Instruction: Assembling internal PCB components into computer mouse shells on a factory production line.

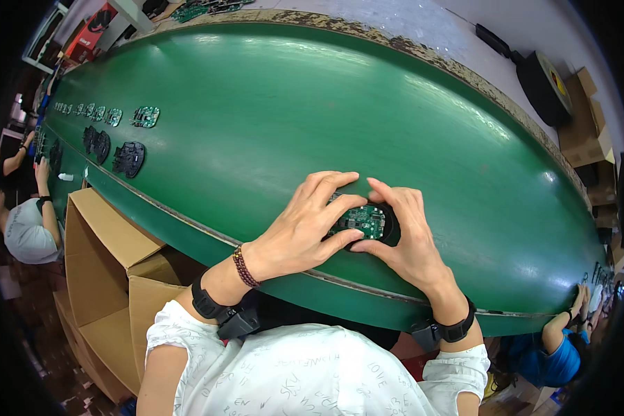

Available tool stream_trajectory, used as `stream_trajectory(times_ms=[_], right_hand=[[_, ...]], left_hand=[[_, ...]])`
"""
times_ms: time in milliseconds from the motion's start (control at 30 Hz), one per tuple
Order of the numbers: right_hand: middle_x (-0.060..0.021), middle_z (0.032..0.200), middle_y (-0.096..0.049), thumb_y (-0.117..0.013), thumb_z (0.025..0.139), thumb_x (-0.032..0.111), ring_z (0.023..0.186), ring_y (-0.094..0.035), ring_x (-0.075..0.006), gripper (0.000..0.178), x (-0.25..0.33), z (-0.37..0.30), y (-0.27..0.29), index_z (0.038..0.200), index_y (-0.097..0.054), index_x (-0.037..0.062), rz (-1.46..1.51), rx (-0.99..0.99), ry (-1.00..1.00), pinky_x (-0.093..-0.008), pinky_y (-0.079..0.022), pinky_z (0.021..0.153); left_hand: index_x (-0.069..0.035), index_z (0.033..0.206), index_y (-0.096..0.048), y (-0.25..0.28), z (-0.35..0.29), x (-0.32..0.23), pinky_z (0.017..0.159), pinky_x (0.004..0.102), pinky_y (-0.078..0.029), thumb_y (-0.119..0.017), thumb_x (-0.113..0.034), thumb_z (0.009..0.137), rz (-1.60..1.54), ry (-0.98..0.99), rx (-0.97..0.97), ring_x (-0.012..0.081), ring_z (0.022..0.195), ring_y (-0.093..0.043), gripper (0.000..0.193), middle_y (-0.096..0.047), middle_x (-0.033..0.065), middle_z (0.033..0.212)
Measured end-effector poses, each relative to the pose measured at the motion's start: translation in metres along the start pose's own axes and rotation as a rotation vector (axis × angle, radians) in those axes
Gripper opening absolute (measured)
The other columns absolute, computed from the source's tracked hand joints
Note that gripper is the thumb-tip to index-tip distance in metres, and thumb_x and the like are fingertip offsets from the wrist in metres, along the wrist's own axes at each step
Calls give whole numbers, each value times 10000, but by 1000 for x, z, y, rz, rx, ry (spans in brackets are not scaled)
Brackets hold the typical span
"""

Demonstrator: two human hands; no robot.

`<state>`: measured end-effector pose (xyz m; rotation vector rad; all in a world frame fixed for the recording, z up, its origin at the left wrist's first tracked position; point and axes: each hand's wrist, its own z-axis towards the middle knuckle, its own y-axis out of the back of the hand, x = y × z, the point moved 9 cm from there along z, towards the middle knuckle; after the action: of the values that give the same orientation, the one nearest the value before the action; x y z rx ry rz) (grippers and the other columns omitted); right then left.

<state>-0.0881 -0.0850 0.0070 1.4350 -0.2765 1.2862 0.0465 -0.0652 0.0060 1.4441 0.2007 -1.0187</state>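
A round black housing with a green circuit board set in it lies on the green conveyor belt near its front edge. My left hand rests on its left side, fingers and thumb pressing the board's edge. From the right, my right hand cups the housing, its thumb under the rim and its fingers curled over the top. Both wrists wear black bands, and the left also has a bead bracelet.
Further left on the belt lie several green circuit boards and black housings. An open cardboard box stands at my lower left. Other people work at the left and the lower right. Cartons and a dark roll sit beyond the belt.
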Motion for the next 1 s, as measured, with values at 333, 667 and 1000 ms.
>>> stream_trajectory(times_ms=[333, 667, 1000], right_hand=[[-79, 1401, -610, -910, 672, 114, 1293, -497, -313, 964, 0, -9, 2, 1516, -447, 80, 0, 142, -57, -427, -468, 1073], [-68, 1385, -633, -912, 662, 95, 1308, -483, -296, 992, -3, -12, 6, 1529, -430, 106, -2, 138, -83, -429, -446, 1093], [-133, 1328, -609, -908, 645, 91, 1274, -495, -359, 944, 1, -8, 3, 1475, -460, 72, -16, 160, -65, -453, -388, 1102]], left_hand=[[-70, 1302, -618, -4, 0, -5, 1119, 490, -379, -815, -186, 819, -13, -9, 16, 358, 1357, -427, 534, -484, 138, 1482], [-79, 1230, -637, -8, 7, -5, 1115, 494, -377, -818, -157, 805, -77, 45, 9, 377, 1372, -404, 468, -504, 120, 1429], [-94, 1234, -644, -1, -2, -6, 1111, 513, -376, -814, -211, 797, -56, 25, -138, 404, 1312, -431, 484, -508, 178, 1365]])
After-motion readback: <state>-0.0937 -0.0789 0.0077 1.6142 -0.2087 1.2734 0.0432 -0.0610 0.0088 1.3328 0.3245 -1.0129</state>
